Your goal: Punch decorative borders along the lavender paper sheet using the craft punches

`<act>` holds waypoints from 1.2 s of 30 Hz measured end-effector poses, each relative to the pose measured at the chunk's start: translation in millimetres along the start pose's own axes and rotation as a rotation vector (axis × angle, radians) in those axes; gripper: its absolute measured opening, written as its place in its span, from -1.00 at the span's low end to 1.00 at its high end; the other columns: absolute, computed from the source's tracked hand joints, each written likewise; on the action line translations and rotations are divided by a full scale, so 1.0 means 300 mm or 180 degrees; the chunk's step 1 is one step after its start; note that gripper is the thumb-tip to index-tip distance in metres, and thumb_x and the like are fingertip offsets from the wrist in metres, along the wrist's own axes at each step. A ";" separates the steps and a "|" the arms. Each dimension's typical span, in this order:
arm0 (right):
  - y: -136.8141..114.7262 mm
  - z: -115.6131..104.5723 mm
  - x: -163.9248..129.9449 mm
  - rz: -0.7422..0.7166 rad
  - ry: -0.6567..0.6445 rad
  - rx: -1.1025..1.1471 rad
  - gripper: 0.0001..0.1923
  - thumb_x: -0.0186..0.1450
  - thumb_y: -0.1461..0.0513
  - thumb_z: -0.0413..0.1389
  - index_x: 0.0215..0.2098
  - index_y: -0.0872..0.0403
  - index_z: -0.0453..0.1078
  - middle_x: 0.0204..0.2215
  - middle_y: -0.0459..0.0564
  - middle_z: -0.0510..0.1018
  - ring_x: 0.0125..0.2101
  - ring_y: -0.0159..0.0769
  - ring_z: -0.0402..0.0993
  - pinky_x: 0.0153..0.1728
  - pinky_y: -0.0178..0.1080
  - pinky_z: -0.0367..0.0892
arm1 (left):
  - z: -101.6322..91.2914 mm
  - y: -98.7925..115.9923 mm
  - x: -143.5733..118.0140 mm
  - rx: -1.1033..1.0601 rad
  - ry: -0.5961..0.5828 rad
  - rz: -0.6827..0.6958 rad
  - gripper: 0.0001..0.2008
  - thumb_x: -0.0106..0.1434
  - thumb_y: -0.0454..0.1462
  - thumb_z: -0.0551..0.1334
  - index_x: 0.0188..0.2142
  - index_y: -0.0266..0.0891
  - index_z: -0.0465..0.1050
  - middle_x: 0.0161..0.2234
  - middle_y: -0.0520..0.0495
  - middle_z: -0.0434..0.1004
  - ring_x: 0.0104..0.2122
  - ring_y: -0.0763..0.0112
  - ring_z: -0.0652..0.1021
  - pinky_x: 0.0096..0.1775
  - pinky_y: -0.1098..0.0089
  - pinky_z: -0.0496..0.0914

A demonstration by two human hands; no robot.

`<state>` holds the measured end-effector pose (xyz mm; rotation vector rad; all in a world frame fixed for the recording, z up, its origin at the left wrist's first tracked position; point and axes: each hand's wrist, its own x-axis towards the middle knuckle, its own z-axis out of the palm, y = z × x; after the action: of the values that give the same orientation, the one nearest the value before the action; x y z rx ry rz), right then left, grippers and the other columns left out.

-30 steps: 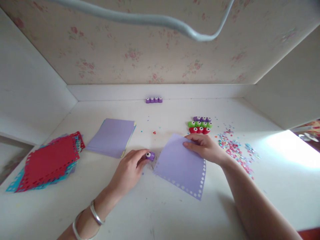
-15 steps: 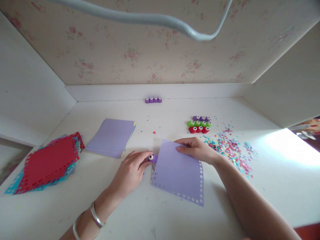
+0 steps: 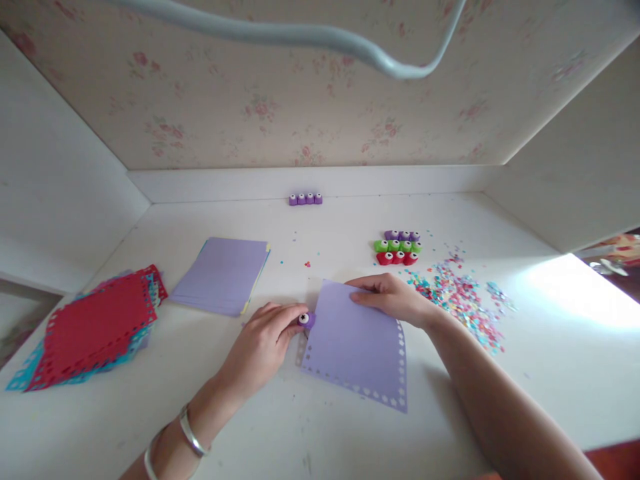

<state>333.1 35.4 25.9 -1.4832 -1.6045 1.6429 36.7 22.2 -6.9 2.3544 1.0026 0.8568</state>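
Between the thumb and fingers of my left hand [image 3: 265,343] is a small purple paper punch [image 3: 307,320] with a white, star-marked top. The punch sits at the left edge of a purple paper sheet [image 3: 353,343]. Small punched holes run along the sheet's right and bottom edges and the lower part of its left edge. My right hand [image 3: 387,299] pinches the sheet near its upper right, thumb on top and fingers partly hidden behind it. The sheet is tilted slightly above the table.
A stack of purple sheets [image 3: 223,273] lies to the left, beside a pile of punched red and blue sheets [image 3: 100,327]. More punches stand in rows [image 3: 399,247] at right and in a purple row [image 3: 305,199] by the wall. Colourful paper bits [image 3: 460,293] are scattered at right.
The punch in my left hand has turned slightly and sits a little closer onto the sheet's left edge. My right hand keeps its hold on the paper.
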 end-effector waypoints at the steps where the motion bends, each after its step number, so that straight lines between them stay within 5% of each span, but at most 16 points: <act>1: 0.000 0.001 0.001 -0.0002 0.0024 -0.0052 -0.63 0.33 0.07 0.13 0.06 -0.02 0.50 -0.14 -0.05 0.67 -0.23 -0.11 0.64 -0.29 -0.21 0.52 | 0.000 0.002 0.002 -0.0001 -0.0014 0.0052 -0.72 0.37 -0.37 0.22 0.06 -0.17 0.43 -0.14 -0.08 0.59 -0.14 0.27 0.56 -0.08 0.25 0.46; 6: 0.006 0.009 0.019 -0.0272 0.0564 -0.0932 -0.66 0.35 0.10 0.11 0.03 0.00 0.51 -0.22 -0.03 0.68 -0.28 -0.15 0.62 -0.28 -0.18 0.49 | 0.001 0.009 0.014 0.0090 -0.0186 0.0318 -0.74 0.37 -0.36 0.23 0.04 -0.17 0.44 -0.09 -0.08 0.61 -0.13 0.25 0.56 -0.06 0.20 0.44; 12: 0.007 0.074 -0.024 -0.1597 0.1549 -0.2602 -0.68 0.38 0.16 0.11 0.07 0.03 0.47 0.01 0.10 0.57 0.01 -0.05 0.45 0.07 0.05 0.31 | -0.004 0.006 0.008 0.0202 -0.0316 0.0366 -0.71 0.37 -0.29 0.24 0.08 -0.17 0.44 -0.07 -0.11 0.59 -0.13 0.23 0.56 -0.03 0.16 0.43; 19: 0.046 0.188 -0.110 -0.1569 0.0975 -0.3032 -0.62 0.46 0.17 0.00 0.22 -0.08 0.35 0.20 0.03 0.43 0.20 -0.06 0.32 0.27 0.22 0.08 | -0.020 0.007 0.000 0.0086 -0.0606 0.0187 -0.70 0.39 -0.34 0.21 0.09 -0.14 0.44 -0.02 -0.13 0.56 -0.07 0.22 0.52 0.05 0.10 0.40; 23: 0.062 0.180 -0.077 -0.1538 0.1020 -0.3128 -0.58 0.48 0.22 -0.07 0.28 -0.07 0.28 0.25 0.01 0.37 0.26 -0.07 0.24 0.31 0.28 -0.04 | -0.027 0.015 0.003 0.0017 -0.0651 0.0153 -0.73 0.38 -0.36 0.22 0.06 -0.16 0.47 -0.05 -0.12 0.57 -0.09 0.24 0.53 0.06 0.13 0.40; 36: 0.074 0.158 -0.039 -0.1697 0.1019 -0.3145 -0.55 0.45 0.30 -0.06 0.28 -0.04 0.28 0.26 0.04 0.36 0.29 -0.07 0.20 0.30 0.27 -0.01 | -0.037 0.028 0.003 0.0032 -0.0722 0.0160 -0.73 0.37 -0.35 0.23 0.05 -0.15 0.47 -0.06 -0.14 0.58 -0.09 0.23 0.53 0.06 0.12 0.39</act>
<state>304.7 -2.3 0.0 -1.3803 -2.4544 0.2624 33.7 19.3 6.3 2.4284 0.8598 0.5864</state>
